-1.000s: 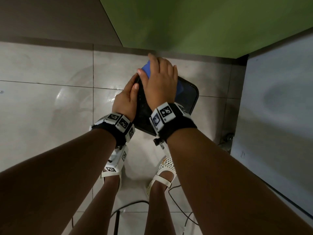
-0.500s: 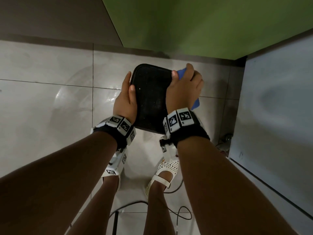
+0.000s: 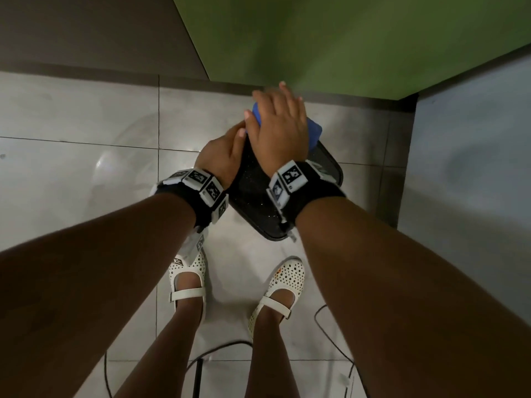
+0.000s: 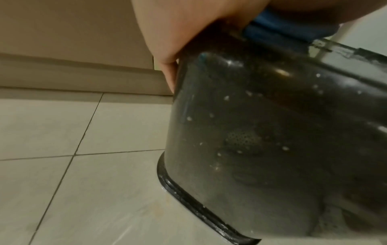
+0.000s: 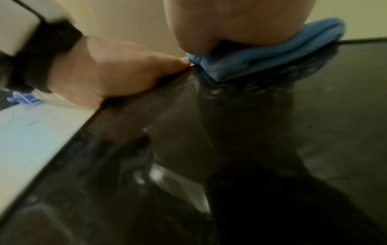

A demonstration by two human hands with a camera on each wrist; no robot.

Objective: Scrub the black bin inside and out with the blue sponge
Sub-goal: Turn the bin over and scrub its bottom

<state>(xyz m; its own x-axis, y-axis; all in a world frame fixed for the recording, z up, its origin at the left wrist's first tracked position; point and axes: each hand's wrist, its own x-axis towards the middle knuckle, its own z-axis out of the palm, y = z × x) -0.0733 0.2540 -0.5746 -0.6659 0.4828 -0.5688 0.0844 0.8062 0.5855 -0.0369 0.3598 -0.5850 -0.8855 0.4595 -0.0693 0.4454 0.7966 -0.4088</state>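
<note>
Showing the black bin (image 3: 258, 202) turned upside down on the tiled floor (image 3: 71, 173), rim (image 4: 188, 203) to the tiles and base uppermost, so that its outer surfaces lie within reach; the bin appears slightly tilted, its near rim edge looking raised in the left-wrist view. The left hand (image 3: 221, 159) clasps the upper left edge, fingers curled over the corner, evidently to brace the bin against the scrubbing force; the right hand (image 3: 280, 130) lies on the blue sponge (image 3: 313, 132), fingers extended and close together, palm pressing the sponge flat against the far part of the upturned base, which spreads pressure across the pad. White flecks (image 4: 282, 147), perhaps suds or droplets, dot the side wall; the outside is judged the stage in hand.
</note>
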